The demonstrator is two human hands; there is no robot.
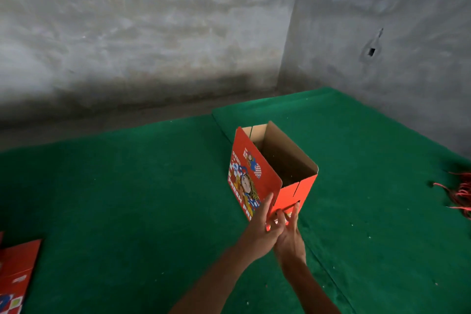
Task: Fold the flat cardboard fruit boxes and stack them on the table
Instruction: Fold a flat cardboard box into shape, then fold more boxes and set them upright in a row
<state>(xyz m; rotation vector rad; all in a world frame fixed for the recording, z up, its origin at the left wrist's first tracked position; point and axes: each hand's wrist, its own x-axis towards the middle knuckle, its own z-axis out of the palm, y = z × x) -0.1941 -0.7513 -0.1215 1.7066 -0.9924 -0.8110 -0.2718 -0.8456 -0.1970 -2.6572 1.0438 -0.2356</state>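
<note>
Flat boxes (15, 278), red and printed, lie at the left edge of the green table (127, 199). Mid-table an opened red box (270, 173) stands tilted, brown inside, top open. Left hand (262, 232) and right hand (290, 234) meet at its near lower corner, fingers straight against the cardboard. Red cords (461, 194) lie far right. Grey wall (127, 46) behind.

A red cardboard fruit box (257, 178), opened into a rectangular tube with its plain brown inside showing and its top open, stands tilted on the green table (127, 186) near the middle. Its long printed side faces left. Flat red boxes (17, 273) lie at the table's near left edge.
</note>
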